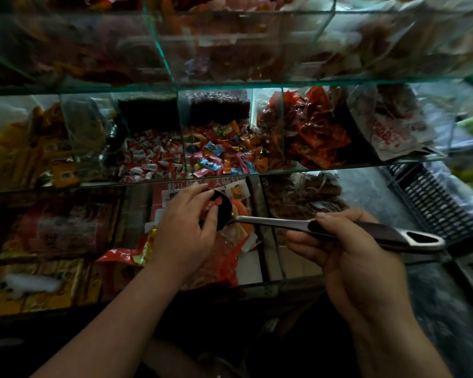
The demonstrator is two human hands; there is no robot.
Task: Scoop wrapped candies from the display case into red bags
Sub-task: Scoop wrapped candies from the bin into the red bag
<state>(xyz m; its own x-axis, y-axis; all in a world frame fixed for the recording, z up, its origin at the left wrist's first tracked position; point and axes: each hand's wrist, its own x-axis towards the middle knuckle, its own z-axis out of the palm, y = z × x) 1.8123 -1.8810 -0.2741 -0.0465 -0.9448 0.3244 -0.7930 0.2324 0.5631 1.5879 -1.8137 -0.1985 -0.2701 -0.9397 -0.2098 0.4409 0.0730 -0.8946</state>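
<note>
My right hand (347, 249) grips the dark handle of a metal ladle (273, 221) and holds it level, low in front of the glass display case (352, 163). The ladle's black bowl (225, 211) carries a red wrapped candy (216, 201). My left hand (186, 227) curls over the bowl, with its fingers on the candy. A red bag (126, 255) lies crumpled under that hand and wrist, its mouth hidden. On the middle shelf one compartment holds red-and-white wrapped candies (150, 159) and the one next to it holds mixed colourful candies (224, 154).
Glass dividers split each shelf. Red snack packets (317, 137) fill the compartment to the right, and orange packets (52, 159) the left one. Boxed goods (52, 236) sit on the bottom shelf. Black plastic crates (432, 203) stand on the floor at right.
</note>
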